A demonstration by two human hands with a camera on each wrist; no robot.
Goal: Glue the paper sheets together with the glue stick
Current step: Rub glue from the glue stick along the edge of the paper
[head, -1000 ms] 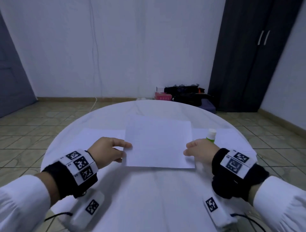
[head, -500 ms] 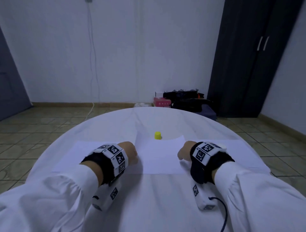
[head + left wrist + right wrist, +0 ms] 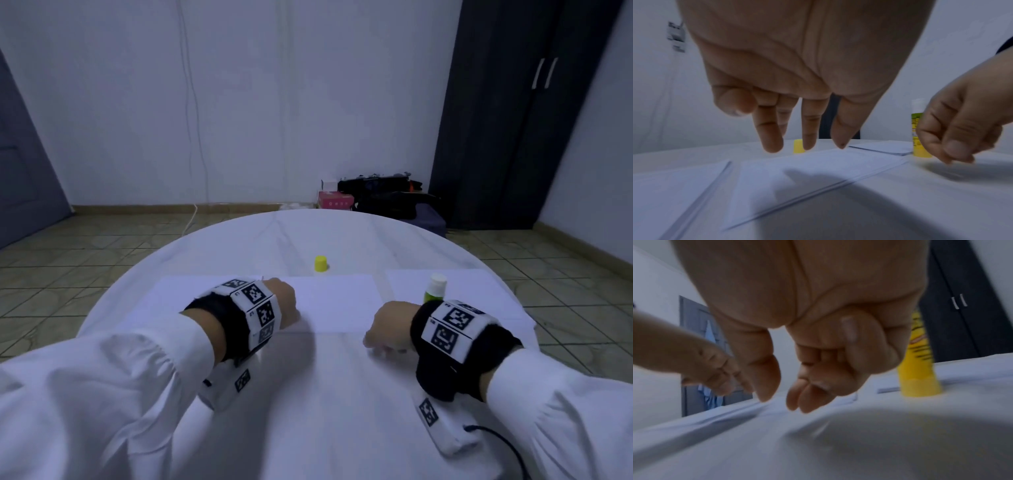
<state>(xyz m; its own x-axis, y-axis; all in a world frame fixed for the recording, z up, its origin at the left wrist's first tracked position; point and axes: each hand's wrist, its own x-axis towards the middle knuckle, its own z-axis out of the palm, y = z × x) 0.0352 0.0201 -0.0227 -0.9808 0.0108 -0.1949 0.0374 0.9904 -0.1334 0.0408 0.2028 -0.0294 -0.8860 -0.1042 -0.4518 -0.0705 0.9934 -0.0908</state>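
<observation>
A plain room in a home, sparsely furnished. The floor (image 3: 102, 246) is laid with beige-green tiles and edged by a wooden skirting board (image 3: 171, 207) under bare white walls (image 3: 274, 102). A tall dark wardrobe (image 3: 520, 120) with two slim handles fills the right corner, and a grey panelled door (image 3: 24, 171) stands at the left. Dark bags (image 3: 387, 198) and a pink box (image 3: 335, 200) lie on the floor by the wall, behind a round white bench (image 3: 342, 394). A thin cable (image 3: 191, 102) hangs down the wall.
</observation>
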